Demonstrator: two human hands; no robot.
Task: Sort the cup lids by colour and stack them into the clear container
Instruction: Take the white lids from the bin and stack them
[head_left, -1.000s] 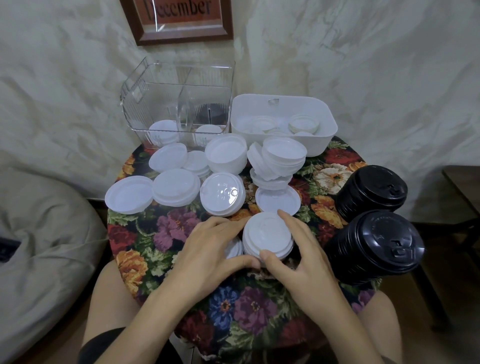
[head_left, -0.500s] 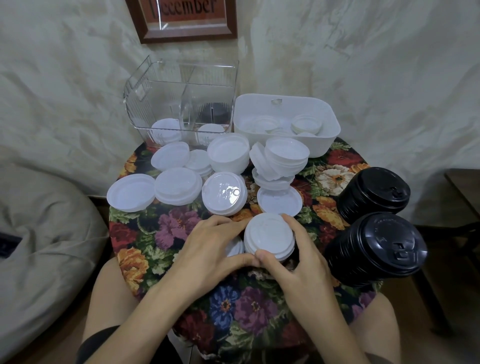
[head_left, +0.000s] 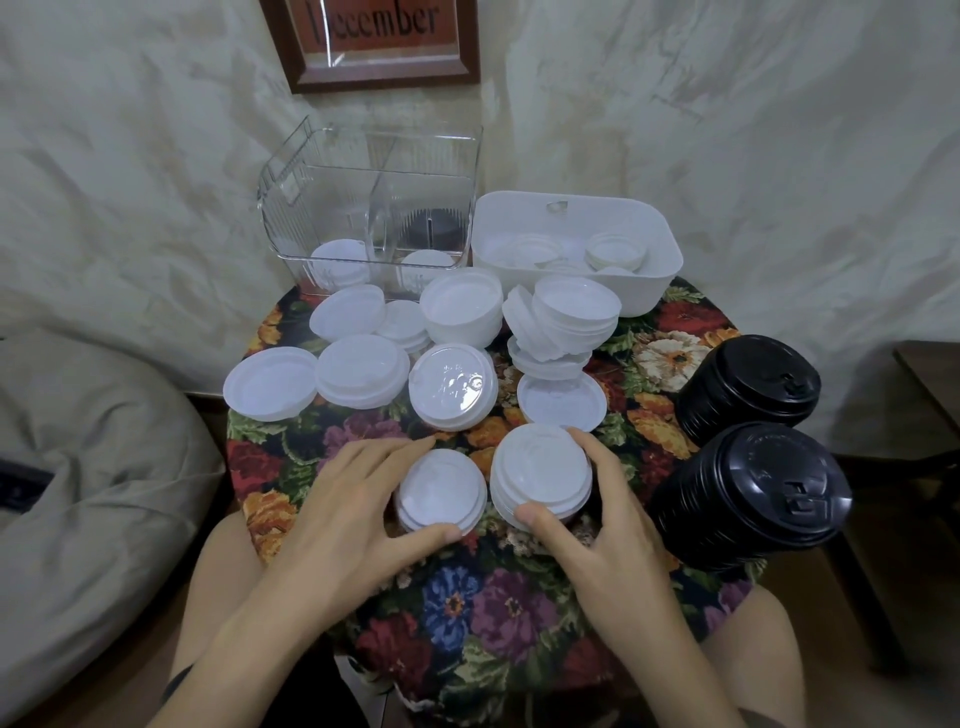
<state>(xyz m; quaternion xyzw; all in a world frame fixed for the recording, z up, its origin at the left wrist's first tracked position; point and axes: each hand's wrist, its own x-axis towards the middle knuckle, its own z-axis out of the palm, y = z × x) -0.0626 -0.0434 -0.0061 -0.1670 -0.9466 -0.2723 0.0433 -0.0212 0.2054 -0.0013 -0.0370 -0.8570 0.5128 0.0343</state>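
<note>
Two short stacks of white lids sit side by side near the table's front. My left hand curls round the left white stack, thumb at its near edge. My right hand grips the right white stack between thumb and fingers. Several more white lids and stacks lie across the middle of the table. Two tall stacks of black lids lie on their sides at the right. The clear container stands at the back left, holding white lids and a dark one behind its divider.
A white tub with several white lids stands at the back right, beside the clear container. The small round table wears a floral cloth. A grey beanbag lies left of it, and a framed sign hangs on the wall.
My left hand has drawn back to the left and uncovered the left stack, which it now holds at the rim. The two stacks now stand apart. My right hand keeps its grip.
</note>
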